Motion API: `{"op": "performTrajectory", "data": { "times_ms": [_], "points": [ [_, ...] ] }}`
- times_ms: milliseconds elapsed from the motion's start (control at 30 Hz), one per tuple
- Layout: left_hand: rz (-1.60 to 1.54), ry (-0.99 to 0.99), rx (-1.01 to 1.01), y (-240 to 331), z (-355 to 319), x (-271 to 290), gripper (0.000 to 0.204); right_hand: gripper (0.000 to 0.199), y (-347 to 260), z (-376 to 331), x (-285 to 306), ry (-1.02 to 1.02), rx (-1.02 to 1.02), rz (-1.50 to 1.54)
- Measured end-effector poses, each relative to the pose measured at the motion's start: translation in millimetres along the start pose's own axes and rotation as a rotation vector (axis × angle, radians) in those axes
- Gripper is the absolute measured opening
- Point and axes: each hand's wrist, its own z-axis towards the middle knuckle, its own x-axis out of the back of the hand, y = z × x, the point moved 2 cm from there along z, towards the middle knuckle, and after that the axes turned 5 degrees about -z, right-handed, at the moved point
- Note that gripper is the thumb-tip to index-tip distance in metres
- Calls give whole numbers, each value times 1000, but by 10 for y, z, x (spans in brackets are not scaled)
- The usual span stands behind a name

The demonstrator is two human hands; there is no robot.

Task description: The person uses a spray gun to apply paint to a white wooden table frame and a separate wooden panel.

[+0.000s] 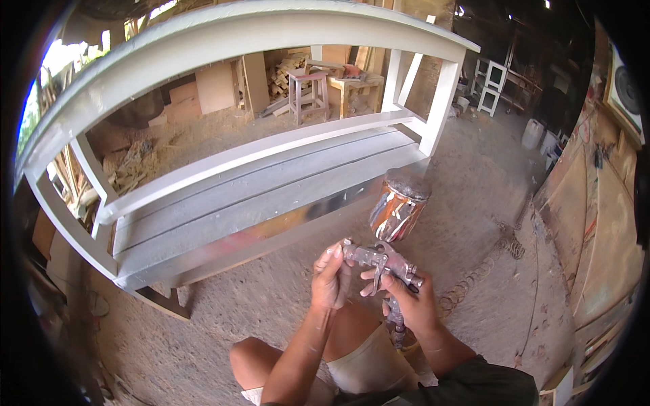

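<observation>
A paint-spattered metal spray gun [367, 256] is held in front of my knees, its nozzle end pointing left. My right hand [418, 306] is closed round its handle, with the fingers near the trigger. The fingertips of my left hand [330, 279] pinch the nozzle end. The gun's round paint cup [398, 215], streaked orange, white and brown, sits on the far side of the gun. Ahead and to the left stands a long white wooden table frame [257, 35] with a low grey slatted shelf [271, 191], whose front board shows reddish and dark patches.
A coiled hose [467, 292] lies on the dusty floor to the right. Beyond the frame are a small stool [308, 95], a wooden bench [359, 84] and stacked wood scraps [288, 74]. Boards [575, 230] lean along the right, near white containers [533, 133].
</observation>
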Motion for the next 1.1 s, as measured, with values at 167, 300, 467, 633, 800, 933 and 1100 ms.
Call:
{"op": "performTrajectory", "data": {
  "times_ms": [167,300,467,633,800,933,1100],
  "points": [
    [39,-17,111,-402,346,-132,32,33,-14,163,410,50,4,88],
    [251,87,247,-517,533,-252,36,29,54,418,756,141,83,-47],
    [881,-33,351,-500,207,-175,36,23,107,1267,1394,490,335,-472],
    [1297,-233,412,-492,-47,-234,28,30,-239,1892,1727,606,575,-419],
    [1493,-503,137,-565,-149,-127,25,32,-340,2168,1861,660,592,-440],
    [1686,-572,147,-523,-170,-411,23,34,-325,2597,2021,729,855,-572],
    [1692,-539,205,-538,-147,-372,24,31,-367,3073,2017,748,903,-590]
  ]
}}
